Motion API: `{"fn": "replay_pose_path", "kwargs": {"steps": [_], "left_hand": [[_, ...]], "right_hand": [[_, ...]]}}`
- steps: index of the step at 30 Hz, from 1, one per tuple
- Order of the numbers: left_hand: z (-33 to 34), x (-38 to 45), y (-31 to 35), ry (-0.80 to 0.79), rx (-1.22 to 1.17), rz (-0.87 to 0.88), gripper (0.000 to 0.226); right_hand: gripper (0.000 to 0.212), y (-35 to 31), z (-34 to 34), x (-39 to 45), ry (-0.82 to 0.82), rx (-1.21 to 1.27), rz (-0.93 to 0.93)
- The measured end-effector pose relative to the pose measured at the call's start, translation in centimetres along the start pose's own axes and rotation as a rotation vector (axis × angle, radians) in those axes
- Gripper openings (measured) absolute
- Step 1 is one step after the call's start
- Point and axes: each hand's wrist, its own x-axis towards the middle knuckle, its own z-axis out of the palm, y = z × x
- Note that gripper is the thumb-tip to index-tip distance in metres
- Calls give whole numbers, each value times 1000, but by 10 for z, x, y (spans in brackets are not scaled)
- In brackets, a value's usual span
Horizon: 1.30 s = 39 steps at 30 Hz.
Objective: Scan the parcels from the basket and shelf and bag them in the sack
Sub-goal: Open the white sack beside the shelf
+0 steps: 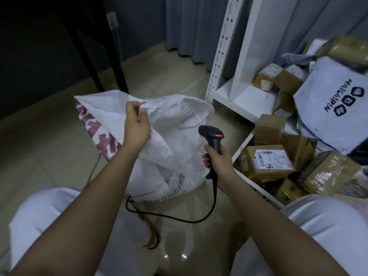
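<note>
Right hand [218,158] grips my scanner [214,140]; left hand [137,120] pinches the sack [175,124] rim. Limp, light weave, I judge; best held at its edge.

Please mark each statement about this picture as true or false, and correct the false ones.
1. The left hand grips the rim of the white woven sack. True.
2. The right hand holds a parcel. False: it holds the black barcode scanner.
3. The scanner shows a red light. True.
4. The scanner is cordless. False: a black cable runs from its handle.
5. The labelled cardboard box lies to the right of the scanner. True.
</note>
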Motion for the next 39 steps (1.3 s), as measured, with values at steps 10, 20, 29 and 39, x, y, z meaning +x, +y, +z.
{"fn": "replay_pose_path", "kwargs": {"steps": [10,20,29,39], "left_hand": [[-60,5,23,43,-256,-141,10],[-79,8,33,37,-414,-220,18],[-79,23,36,-80,-80,-153,43],[-36,61,71,-254,896,318,34]], "right_hand": [[26,-99,75,1,-25,23,-276],[48,-111,142,29,-343,-425,-445],[37,-109,123,38,-313,-571,-460],[25,-188,51,3,-51,-457,-491]]}}
